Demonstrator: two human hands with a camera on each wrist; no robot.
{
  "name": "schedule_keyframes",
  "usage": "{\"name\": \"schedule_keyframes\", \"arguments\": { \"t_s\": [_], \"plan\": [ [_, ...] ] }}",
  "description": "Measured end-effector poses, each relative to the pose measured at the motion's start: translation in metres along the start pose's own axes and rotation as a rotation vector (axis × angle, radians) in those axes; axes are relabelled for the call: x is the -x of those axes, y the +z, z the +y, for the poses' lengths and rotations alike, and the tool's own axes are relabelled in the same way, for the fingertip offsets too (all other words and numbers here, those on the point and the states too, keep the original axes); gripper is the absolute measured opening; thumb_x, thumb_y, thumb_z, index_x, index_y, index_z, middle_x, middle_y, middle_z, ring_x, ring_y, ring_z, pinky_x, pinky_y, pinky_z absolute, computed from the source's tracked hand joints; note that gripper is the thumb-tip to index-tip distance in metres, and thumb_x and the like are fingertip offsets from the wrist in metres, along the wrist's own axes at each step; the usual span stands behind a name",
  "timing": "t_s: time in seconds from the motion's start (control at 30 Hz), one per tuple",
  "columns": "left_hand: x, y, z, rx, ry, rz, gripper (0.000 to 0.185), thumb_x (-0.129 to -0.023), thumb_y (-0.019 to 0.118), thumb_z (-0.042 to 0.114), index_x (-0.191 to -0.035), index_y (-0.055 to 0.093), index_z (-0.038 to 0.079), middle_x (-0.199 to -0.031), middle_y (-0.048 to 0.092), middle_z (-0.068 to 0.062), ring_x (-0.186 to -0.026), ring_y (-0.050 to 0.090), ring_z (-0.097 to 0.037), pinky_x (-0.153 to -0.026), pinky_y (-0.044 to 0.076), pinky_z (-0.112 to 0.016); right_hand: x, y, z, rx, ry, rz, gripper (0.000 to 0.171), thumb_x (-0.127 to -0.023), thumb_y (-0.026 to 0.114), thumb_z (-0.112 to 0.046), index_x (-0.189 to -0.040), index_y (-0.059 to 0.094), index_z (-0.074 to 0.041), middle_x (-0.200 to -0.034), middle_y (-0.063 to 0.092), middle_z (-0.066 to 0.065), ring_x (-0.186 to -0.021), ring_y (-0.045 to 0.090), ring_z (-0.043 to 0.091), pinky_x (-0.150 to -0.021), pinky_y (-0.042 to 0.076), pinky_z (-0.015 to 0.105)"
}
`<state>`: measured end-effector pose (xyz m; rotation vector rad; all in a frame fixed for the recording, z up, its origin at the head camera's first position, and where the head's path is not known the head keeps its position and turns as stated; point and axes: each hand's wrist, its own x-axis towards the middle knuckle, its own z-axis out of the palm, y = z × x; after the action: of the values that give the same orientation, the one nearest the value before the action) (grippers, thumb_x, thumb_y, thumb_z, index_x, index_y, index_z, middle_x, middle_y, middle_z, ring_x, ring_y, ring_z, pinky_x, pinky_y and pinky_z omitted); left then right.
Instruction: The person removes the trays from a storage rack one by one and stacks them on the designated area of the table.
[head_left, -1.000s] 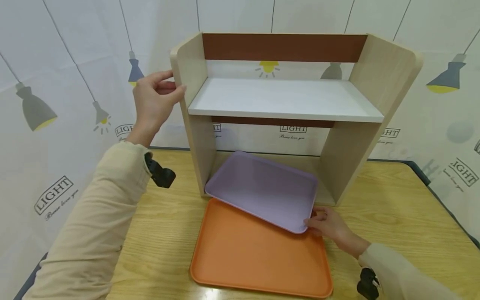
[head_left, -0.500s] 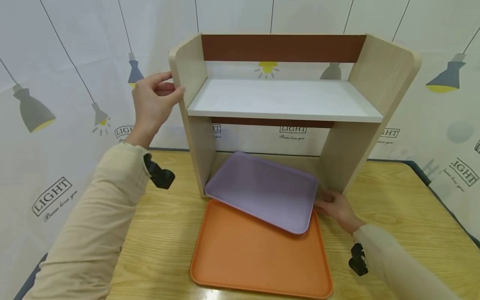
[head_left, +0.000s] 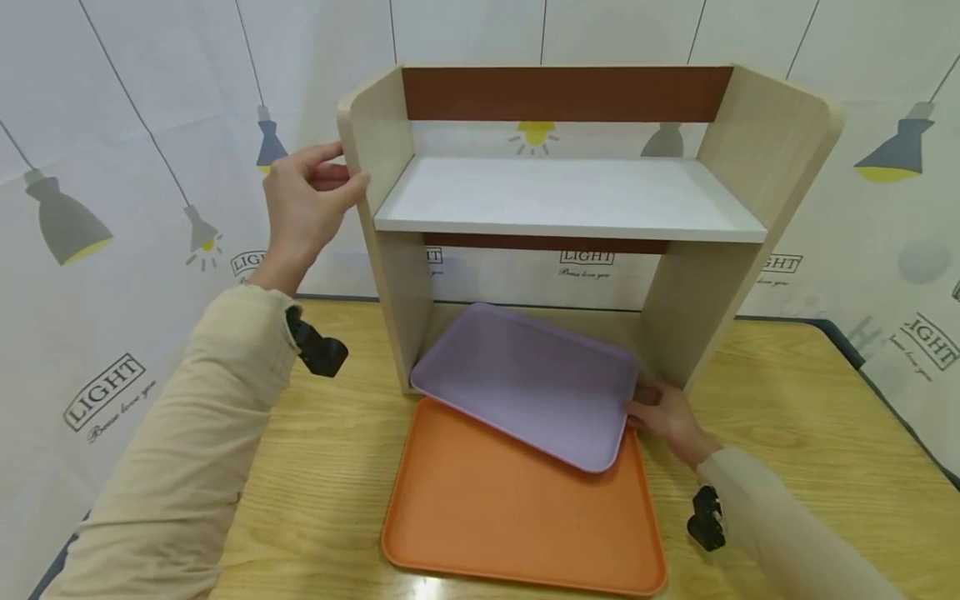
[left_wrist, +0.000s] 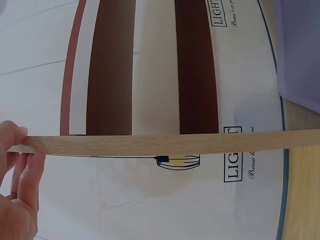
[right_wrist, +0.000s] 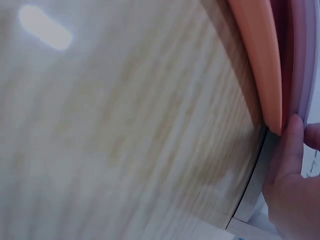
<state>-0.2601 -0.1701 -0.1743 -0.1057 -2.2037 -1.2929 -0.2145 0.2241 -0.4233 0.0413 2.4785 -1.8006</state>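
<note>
A light-wood desk shelf [head_left: 570, 200] with a white board and brown back rails stands on the table. My left hand [head_left: 307, 196] grips the top front edge of its left side panel [left_wrist: 175, 144], thumb on one face and fingers [left_wrist: 27, 170] on the other. A purple tray [head_left: 525, 379] lies half under the shelf, its near part resting on an orange tray [head_left: 510, 508]. My right hand [head_left: 663, 417] holds the purple tray's right rim [right_wrist: 302, 55] beside the shelf's right panel. A right fingertip [right_wrist: 292, 145] lies against that rim next to the orange tray's corner [right_wrist: 257, 60].
The wooden table [head_left: 787, 417] extends to the right and left of the trays. A white curtain [head_left: 112, 208] printed with lamps hangs close behind and to the left. A dark table edge [head_left: 900, 417] runs along the right.
My right hand has slid from the purple tray's near right corner farther along its right edge, toward the shelf's right panel. The left hand has stayed on the side panel.
</note>
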Motion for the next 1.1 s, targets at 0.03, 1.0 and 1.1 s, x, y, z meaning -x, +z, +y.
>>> {"name": "schedule_keyframes", "arguments": {
  "t_s": [0.03, 1.0, 1.1],
  "plan": [
    [0.0, 0.0, 0.0, 0.001, 0.001, 0.0, 0.043, -0.077, 0.067, 0.019, -0.117, 0.059, 0.009, -0.096, 0.064, -0.014, -0.078, 0.062, -0.008, -0.075, 0.05, -0.023, 0.002, 0.0, 0.0, 0.004, -0.002, -0.003, 0.052, -0.084, 0.053, 0.003, -0.122, 0.026, 0.024, -0.111, 0.043, 0.041, -0.083, 0.06, 0.021, -0.071, 0.052, 0.03],
    [-0.001, 0.001, -0.002, 0.009, 0.008, 0.011, 0.042, -0.076, 0.068, 0.018, -0.116, 0.06, 0.009, -0.094, 0.065, -0.012, -0.073, 0.061, -0.004, -0.074, 0.05, -0.022, 0.041, 0.001, 0.0, -0.201, 0.073, -0.054, 0.046, -0.084, 0.054, 0.001, -0.118, 0.03, 0.02, -0.075, 0.061, 0.007, -0.065, 0.062, 0.01, -0.062, 0.053, 0.025],
    [-0.001, 0.001, -0.002, 0.005, 0.014, 0.012, 0.042, -0.076, 0.068, 0.018, -0.116, 0.059, 0.009, -0.094, 0.065, -0.012, -0.073, 0.061, -0.003, -0.074, 0.05, -0.022, 0.037, -0.004, -0.001, -0.17, 0.08, -0.024, 0.049, -0.086, 0.052, -0.001, -0.122, 0.026, 0.02, -0.077, 0.06, 0.007, -0.064, 0.061, 0.009, -0.063, 0.053, 0.024]
  ]
}}
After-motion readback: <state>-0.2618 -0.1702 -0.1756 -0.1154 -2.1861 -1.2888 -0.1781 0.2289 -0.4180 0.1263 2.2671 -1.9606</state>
